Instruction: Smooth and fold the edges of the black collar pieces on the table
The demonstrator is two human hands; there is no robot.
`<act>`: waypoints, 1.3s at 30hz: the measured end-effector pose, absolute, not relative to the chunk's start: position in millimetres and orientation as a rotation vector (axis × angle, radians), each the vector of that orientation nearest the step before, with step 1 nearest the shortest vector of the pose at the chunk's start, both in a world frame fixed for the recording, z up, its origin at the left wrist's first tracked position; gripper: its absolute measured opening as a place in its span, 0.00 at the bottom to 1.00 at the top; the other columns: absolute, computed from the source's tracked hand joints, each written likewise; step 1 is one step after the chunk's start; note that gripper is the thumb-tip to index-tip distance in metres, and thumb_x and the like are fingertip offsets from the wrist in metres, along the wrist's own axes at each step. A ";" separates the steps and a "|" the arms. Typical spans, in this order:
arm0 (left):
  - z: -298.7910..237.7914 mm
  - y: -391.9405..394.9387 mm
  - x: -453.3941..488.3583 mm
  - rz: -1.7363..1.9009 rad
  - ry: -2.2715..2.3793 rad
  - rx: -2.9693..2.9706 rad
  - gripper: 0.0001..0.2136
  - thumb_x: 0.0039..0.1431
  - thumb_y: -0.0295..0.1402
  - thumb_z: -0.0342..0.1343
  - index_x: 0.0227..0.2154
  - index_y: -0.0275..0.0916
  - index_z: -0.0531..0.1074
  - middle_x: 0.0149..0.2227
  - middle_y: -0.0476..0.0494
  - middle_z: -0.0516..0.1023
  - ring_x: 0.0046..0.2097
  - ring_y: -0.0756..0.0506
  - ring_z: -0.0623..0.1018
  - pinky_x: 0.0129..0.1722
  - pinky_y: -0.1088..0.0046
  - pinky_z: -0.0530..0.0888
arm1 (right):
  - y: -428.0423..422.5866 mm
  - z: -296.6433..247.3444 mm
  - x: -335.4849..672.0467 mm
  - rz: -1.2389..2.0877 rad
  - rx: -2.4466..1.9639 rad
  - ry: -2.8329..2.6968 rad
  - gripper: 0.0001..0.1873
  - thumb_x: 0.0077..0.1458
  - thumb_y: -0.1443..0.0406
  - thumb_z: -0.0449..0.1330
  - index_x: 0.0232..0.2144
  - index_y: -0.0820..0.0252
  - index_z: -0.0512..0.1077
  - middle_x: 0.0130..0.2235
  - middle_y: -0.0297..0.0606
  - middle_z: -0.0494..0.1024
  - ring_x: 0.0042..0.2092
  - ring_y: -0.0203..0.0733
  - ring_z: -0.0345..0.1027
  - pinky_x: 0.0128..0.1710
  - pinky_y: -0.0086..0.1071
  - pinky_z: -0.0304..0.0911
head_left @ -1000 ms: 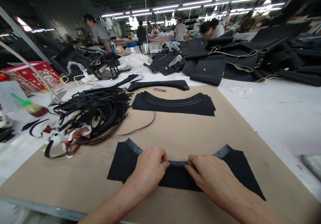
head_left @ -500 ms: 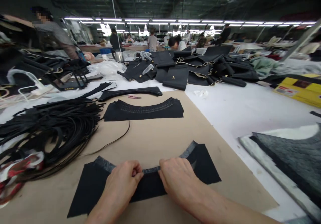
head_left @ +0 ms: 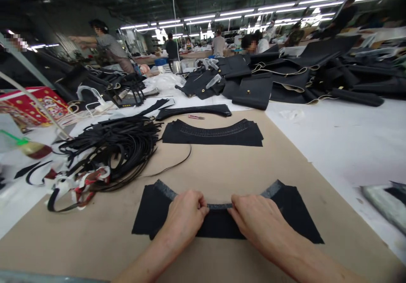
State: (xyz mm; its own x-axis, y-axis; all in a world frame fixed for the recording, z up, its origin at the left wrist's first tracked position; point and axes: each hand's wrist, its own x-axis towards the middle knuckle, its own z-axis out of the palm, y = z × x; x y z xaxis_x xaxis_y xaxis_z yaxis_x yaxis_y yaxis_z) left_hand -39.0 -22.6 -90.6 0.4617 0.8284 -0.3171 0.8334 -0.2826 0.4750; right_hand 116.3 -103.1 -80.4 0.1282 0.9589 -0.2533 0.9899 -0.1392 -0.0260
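A curved black fabric piece point(head_left: 294, 215) with a grey turned edge lies flat on the brown paper point(head_left: 228, 164) in front of me. My left hand point(head_left: 185, 217) pinches the grey edge near its middle, fingers curled tight. My right hand point(head_left: 256, 221) grips the same edge just to the right, fingers pressed down on it. A stack of similar curved black pieces point(head_left: 212, 133) lies farther back on the paper.
A tangle of black straps point(head_left: 117, 145) with red-and-white wrapping lies at the left. A curved black strip point(head_left: 193, 111) and a small pink tool point(head_left: 196, 116) sit behind the stack. Heaps of black bag parts point(head_left: 285, 80) fill the back right. Other people work at distant tables.
The view swung right and then back left. Both hands stayed pinched on the grey edge of the fabric piece, close to its middle.
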 end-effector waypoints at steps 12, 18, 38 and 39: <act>-94.1 -21.7 -40.7 -0.002 1.343 2.113 0.06 0.54 0.25 0.61 0.24 0.40 0.74 0.25 0.52 0.74 0.32 0.47 0.74 0.28 0.76 0.58 | -99.7 -79.1 116.7 -0.301 2.213 1.966 0.10 0.63 0.67 0.56 0.30 0.60 0.73 0.28 0.42 0.76 0.35 0.53 0.73 0.29 0.34 0.61; -91.6 -22.1 -39.1 -0.021 1.360 2.118 0.04 0.54 0.26 0.61 0.25 0.39 0.75 0.26 0.50 0.74 0.33 0.46 0.74 0.27 0.75 0.58 | -100.2 -78.4 117.5 -0.318 2.220 1.957 0.10 0.63 0.68 0.56 0.29 0.60 0.73 0.28 0.42 0.76 0.33 0.52 0.73 0.27 0.32 0.59; -98.9 -33.0 -38.8 0.002 1.445 2.184 0.08 0.59 0.25 0.61 0.34 0.40 0.65 0.28 0.52 0.73 0.33 0.46 0.75 0.29 0.75 0.60 | -124.8 -126.7 128.4 -0.036 2.293 2.249 0.03 0.64 0.69 0.54 0.40 0.60 0.66 0.31 0.37 0.69 0.34 0.47 0.65 0.36 0.36 0.56; -100.7 -33.5 -40.7 0.029 1.460 2.202 0.10 0.59 0.25 0.61 0.34 0.39 0.64 0.28 0.52 0.72 0.33 0.45 0.75 0.29 0.75 0.61 | -128.9 -133.1 130.8 0.023 2.305 2.315 0.04 0.64 0.69 0.53 0.42 0.60 0.65 0.32 0.36 0.68 0.34 0.46 0.64 0.37 0.37 0.56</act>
